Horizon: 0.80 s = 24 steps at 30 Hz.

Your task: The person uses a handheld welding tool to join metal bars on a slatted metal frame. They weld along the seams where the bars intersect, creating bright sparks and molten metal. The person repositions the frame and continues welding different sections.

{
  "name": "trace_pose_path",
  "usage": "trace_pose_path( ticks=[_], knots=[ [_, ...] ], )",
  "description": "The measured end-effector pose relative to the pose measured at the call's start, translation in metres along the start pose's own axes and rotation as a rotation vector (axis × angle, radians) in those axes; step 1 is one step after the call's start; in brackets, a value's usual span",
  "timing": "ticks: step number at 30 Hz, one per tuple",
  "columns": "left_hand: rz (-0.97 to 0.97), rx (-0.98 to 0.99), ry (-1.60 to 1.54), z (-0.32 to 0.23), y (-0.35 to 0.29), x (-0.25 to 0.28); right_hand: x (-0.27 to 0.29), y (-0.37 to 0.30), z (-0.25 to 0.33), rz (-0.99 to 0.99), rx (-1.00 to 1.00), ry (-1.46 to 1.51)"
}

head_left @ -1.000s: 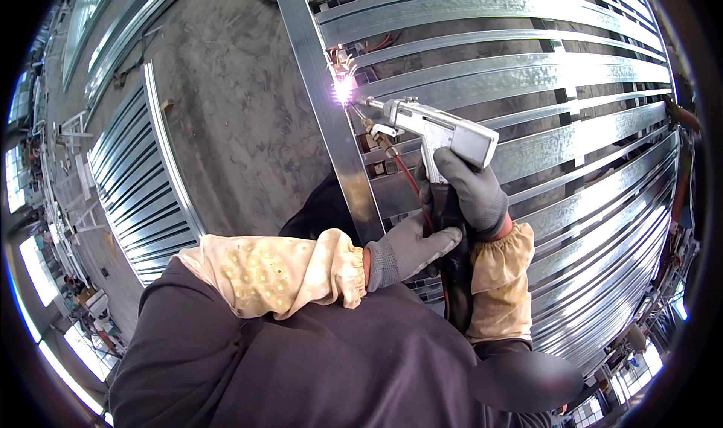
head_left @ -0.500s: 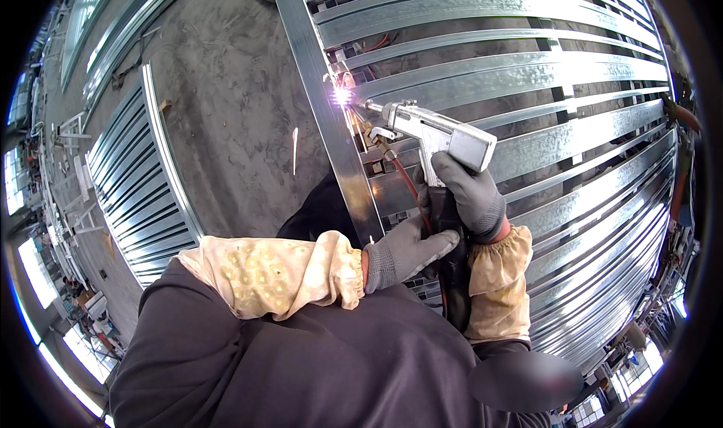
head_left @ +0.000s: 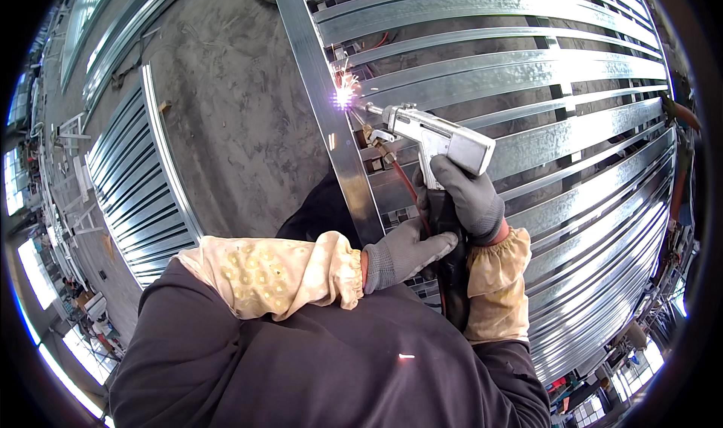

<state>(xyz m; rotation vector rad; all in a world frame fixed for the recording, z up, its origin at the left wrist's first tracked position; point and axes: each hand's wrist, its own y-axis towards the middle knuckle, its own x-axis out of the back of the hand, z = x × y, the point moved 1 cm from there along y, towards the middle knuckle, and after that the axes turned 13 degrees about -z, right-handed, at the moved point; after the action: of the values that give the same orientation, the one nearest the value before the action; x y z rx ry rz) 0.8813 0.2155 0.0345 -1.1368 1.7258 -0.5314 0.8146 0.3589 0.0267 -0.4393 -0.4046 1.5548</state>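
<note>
My gloved right hand [head_left: 471, 198] is wrapped round the grip of a silver welding gun [head_left: 444, 136]. The gun's nozzle points left at a bright arc [head_left: 344, 97] throwing sparks. That glow sits where a long metal rail [head_left: 320, 89] meets the end of a slat. Below the grip, my gloved left hand [head_left: 414, 251] closes on the black sheathed cable [head_left: 453, 277]; its fingertips are partly hidden behind the cable. A thin red hose [head_left: 404, 179] and a brass fitting [head_left: 369, 134] hang beside the gun's front.
Many parallel slats [head_left: 520, 146] join the rail and fill the right side. On the floor [head_left: 233, 104] to the left lies another slatted metal panel [head_left: 143, 179]. Long metal profiles [head_left: 135, 33] lie at the upper left, and a small block [head_left: 164, 106] sits by the panel.
The gun has shifted very slightly, and the arc has stayed close to the same spot. Sparks now fan upward more, and one glowing streak shows against my dark top. Both hands keep their hold.
</note>
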Motion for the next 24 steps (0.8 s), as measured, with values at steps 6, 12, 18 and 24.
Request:
trace_pose_path(
  ticks=[6,12,18,24],
  knots=[
    [0.001,0.036,0.037,0.007,0.0,0.003,-0.003,-0.006,0.007,-0.017,-0.048,0.029],
    [0.012,0.075,0.043,0.009,-0.001,0.004,-0.003,-0.01,0.003,-0.039,-0.063,0.044],
    [0.044,0.048,0.01,0.005,-0.005,0.003,-0.002,-0.013,0.007,-0.033,-0.181,0.128],
    [0.041,0.068,0.046,0.015,-0.002,0.005,-0.002,-0.019,0.018,0.021,-0.239,0.089]
  ],
)
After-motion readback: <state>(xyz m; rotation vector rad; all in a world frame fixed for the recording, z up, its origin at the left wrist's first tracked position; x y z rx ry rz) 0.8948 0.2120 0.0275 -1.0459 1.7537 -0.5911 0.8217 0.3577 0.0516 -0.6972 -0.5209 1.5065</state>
